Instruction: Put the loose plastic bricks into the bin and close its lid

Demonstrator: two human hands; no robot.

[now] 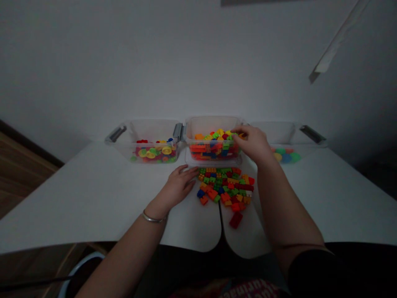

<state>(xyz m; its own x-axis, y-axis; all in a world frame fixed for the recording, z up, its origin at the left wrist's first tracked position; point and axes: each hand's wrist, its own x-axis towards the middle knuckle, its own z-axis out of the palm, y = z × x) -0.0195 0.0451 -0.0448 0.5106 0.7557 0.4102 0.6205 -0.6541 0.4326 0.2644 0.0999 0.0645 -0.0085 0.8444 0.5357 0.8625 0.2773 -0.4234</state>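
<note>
A loose pile of colourful toy building bricks [221, 182] lies on the white table. At its left edge rests my left hand [179, 185], fingers spread, with the fingertips close to the nearest bricks; it holds nothing. My right hand [253, 142] reaches over the right rim of the middle clear plastic bin [214, 122], which is filled with more bricks [211, 147]. Its thumb and fingers are bent together above the bricks there. Yellow and green pieces show by the fingertips, but what they grip is hidden. A single dark red brick [236, 220] lies nearer to me, below the pile.
To the left stands a clear bin [149, 126] with yellow, red and green plastic pieces. The bin [273, 128] on the right holds colourful round pieces and is partly behind my right arm. A gap [221, 215] divides the table's front, with a wall [155, 62] behind.
</note>
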